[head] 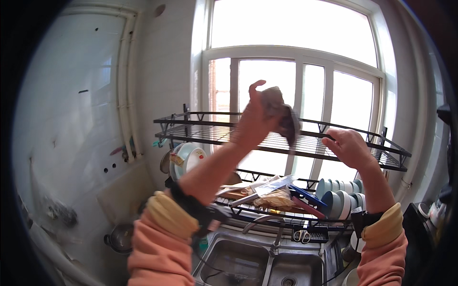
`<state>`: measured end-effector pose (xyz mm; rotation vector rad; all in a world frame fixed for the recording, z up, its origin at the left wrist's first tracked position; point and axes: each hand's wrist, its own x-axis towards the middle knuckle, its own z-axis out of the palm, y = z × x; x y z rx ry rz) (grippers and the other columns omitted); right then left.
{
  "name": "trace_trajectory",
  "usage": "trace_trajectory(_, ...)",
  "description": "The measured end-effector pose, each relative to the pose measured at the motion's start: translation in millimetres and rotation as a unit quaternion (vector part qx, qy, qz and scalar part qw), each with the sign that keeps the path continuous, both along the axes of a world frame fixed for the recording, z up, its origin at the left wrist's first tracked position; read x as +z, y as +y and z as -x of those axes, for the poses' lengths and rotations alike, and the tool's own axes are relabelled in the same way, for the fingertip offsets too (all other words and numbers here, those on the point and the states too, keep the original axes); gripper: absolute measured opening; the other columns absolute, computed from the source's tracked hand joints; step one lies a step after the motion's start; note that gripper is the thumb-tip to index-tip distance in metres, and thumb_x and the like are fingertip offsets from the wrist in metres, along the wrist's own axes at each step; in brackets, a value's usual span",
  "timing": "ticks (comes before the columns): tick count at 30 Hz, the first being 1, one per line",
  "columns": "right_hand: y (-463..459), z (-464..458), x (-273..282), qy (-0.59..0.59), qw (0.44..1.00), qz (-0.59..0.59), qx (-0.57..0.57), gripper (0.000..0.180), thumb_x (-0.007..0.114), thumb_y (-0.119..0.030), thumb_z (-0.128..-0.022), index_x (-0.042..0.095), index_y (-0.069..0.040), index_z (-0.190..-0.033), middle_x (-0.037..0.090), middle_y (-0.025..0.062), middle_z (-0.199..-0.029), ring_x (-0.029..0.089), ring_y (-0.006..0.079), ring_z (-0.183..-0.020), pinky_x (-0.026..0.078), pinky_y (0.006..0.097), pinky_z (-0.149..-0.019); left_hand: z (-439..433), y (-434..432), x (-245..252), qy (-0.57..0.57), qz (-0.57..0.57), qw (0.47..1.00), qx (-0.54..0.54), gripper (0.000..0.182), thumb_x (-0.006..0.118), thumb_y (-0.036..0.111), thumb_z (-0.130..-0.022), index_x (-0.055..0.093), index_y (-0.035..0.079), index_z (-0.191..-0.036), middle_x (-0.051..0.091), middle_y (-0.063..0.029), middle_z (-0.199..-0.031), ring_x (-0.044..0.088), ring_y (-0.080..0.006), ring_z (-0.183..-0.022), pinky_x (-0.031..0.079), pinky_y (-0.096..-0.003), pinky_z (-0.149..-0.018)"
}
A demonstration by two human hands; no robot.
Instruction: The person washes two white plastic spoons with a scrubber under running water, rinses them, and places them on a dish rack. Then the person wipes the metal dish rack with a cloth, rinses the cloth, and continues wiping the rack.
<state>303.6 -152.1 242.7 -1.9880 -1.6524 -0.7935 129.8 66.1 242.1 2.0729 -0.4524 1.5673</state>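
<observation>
My left hand (254, 118) is raised in front of the window, holding a crumpled dark cloth (289, 123) that is blurred. The hand and cloth hide the middle of the upper tier of a black wire dish rack (211, 133). On the right, the curled fingers of my right hand (349, 148) close around the front rail of that tier. Both wrists wear black bands below rolled-up sleeves.
On the lower tier lie a cleaver (266, 187), plates (195, 159) to the left and stacked bowls (334, 202) to the right. Scissors (302, 234) hang above a double steel sink (269, 266) with a faucet (263, 220). A pan (121, 238) is at lower left.
</observation>
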Motion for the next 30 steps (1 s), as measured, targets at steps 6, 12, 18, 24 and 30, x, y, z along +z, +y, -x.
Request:
trace_trajectory(6,8,-10,-13,-0.051,0.995,-0.076,-0.049,0.051,0.045,-0.04,-0.104,0.059,-0.008,-0.068,0.054,0.0059,-0.054,0.053,0.0199,-0.049,0.046,0.0371,-0.055,54,41,-1,0.103,-0.05,0.979,0.166,0.051,0.075,0.017,-0.086,0.044,0.01,-0.127,0.065,-0.0126,-0.108,0.066,-0.0228,-0.099,0.054,-0.0354,-0.085)
trace_trajectory(12,8,-11,-12,-0.066,0.992,-0.083,-0.062,0.056,0.048,-0.045,-0.101,0.054,-0.007,-0.061,0.049,0.0096,-0.051,0.05,0.0238,-0.047,0.04,0.0396,-0.053,70,51,-11,0.122,-0.121,0.974,0.151,0.05,0.07,0.007,-0.086,0.045,0.01,-0.13,0.061,-0.0128,-0.111,0.062,-0.0212,-0.103,0.049,-0.0347,-0.089)
trace_trajectory(18,17,-13,-16,-0.069,0.988,-0.122,-0.069,0.062,0.047,-0.05,-0.1,0.049,-0.005,-0.057,0.042,0.0103,-0.049,0.044,0.0247,-0.045,0.034,0.0407,-0.05,138,151,27,-0.061,-0.05,0.96,0.268,0.046,0.071,0.008,-0.087,0.047,0.009,-0.126,0.064,-0.0151,-0.109,0.067,-0.0282,-0.101,0.053,-0.0381,-0.085)
trace_trajectory(24,19,-15,-19,-0.051,0.988,-0.126,-0.067,0.061,0.047,-0.046,-0.1,0.048,-0.005,-0.055,0.042,0.0077,-0.047,0.045,0.0201,-0.042,0.035,0.0375,-0.048,186,233,16,0.003,0.062,0.905,0.421,0.045,0.074,0.015,-0.086,0.049,0.012,-0.123,0.068,-0.0151,-0.104,0.068,-0.0302,-0.097,0.054,-0.0386,-0.084)
trace_trajectory(30,18,-8,-17,-0.036,0.99,-0.129,-0.052,0.057,0.05,-0.043,-0.1,0.051,-0.007,-0.057,0.047,0.0044,-0.047,0.052,0.0161,-0.043,0.038,0.0325,-0.047,137,209,-13,0.087,0.014,0.964,0.251,0.034,0.068,0.018,-0.093,0.05,0.01,-0.121,0.066,-0.0097,-0.104,0.065,-0.0182,-0.094,0.052,-0.033,-0.083)
